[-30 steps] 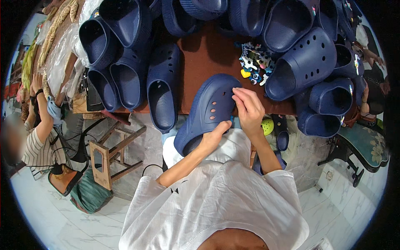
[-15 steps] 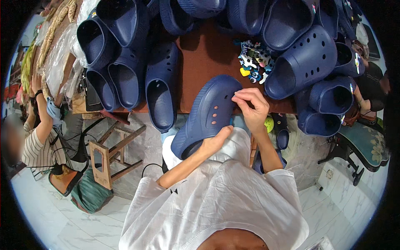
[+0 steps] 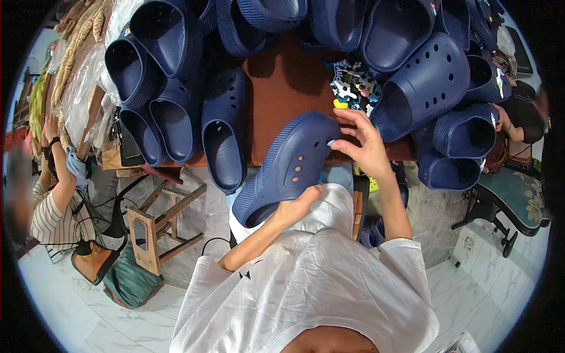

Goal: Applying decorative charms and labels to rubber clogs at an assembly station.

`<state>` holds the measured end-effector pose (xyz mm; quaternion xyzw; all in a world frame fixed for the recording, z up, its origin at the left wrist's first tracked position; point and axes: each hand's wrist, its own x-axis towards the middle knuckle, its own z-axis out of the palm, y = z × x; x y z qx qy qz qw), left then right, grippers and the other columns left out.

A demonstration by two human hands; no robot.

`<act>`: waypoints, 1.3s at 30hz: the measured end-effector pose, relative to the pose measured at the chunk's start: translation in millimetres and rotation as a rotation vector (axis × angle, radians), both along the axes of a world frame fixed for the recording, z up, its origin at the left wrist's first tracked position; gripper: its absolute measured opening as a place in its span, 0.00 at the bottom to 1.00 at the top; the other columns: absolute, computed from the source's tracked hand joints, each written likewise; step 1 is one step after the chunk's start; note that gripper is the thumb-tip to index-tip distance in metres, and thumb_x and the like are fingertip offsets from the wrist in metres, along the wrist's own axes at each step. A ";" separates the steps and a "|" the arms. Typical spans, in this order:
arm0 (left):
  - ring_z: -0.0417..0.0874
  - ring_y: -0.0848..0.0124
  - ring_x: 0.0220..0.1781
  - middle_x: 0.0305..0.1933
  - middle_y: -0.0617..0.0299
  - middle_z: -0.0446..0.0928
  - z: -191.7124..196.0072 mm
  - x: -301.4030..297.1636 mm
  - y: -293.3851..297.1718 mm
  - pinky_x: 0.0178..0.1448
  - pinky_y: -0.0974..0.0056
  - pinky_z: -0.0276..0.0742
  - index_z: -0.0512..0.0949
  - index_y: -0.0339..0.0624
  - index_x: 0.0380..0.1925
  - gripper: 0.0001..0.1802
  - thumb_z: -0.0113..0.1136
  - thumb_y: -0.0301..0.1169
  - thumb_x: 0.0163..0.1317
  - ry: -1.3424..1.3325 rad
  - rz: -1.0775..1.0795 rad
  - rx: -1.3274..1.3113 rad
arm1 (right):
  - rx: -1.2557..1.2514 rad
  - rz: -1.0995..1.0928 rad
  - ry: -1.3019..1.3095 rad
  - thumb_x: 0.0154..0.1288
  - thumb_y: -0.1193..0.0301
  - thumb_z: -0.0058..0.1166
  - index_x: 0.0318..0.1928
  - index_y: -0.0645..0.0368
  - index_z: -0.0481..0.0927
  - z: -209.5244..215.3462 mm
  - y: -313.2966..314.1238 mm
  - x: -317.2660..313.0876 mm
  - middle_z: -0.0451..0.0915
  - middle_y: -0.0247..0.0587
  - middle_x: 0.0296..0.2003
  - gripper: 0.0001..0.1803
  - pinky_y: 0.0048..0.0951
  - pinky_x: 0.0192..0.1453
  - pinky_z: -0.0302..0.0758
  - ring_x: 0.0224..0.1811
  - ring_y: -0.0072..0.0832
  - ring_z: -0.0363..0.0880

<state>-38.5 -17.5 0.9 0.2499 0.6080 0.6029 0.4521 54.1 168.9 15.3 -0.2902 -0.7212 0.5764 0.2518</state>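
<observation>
A navy clog (image 3: 287, 160) with round vent holes is tilted over my lap, its toe pointing away from me. My left hand (image 3: 298, 205) grips it at the heel opening, thumb outside; the other fingers are hidden. Beside the toe my right hand (image 3: 360, 141) is open, thumb and fingers apart, the thumb tip at the clog's side by a hole. Something small and pale blue shows at that thumb tip, too small to name. Just beyond the right fingers lies a heap of small colourful shoe charms (image 3: 351, 82), with a yellow charm (image 3: 340, 103) at its near edge.
More navy clogs (image 3: 224, 135) line the brown tabletop (image 3: 268, 76) to the left, back and right. A wooden stool (image 3: 154, 220) stands at left near a person in a striped top (image 3: 59, 206). Another person's arm (image 3: 515, 130) reaches in at right, by a green chair (image 3: 512, 197).
My right thumb and fingers, pinched together at the clog's toe before, have spread apart, and the hand has shifted slightly right. The clog stays in my left hand, moved a little left and nearer.
</observation>
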 end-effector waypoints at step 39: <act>0.79 0.64 0.49 0.49 0.57 0.77 2.0 1.0 -5.8 0.58 0.60 0.72 0.73 0.36 0.51 0.26 0.54 0.20 0.46 -0.849 0.157 0.073 | -0.372 0.191 -0.011 0.64 0.70 0.60 0.68 0.66 0.61 10.2 -9.7 23.4 0.68 0.42 0.60 0.35 0.28 0.68 0.62 0.62 0.26 0.67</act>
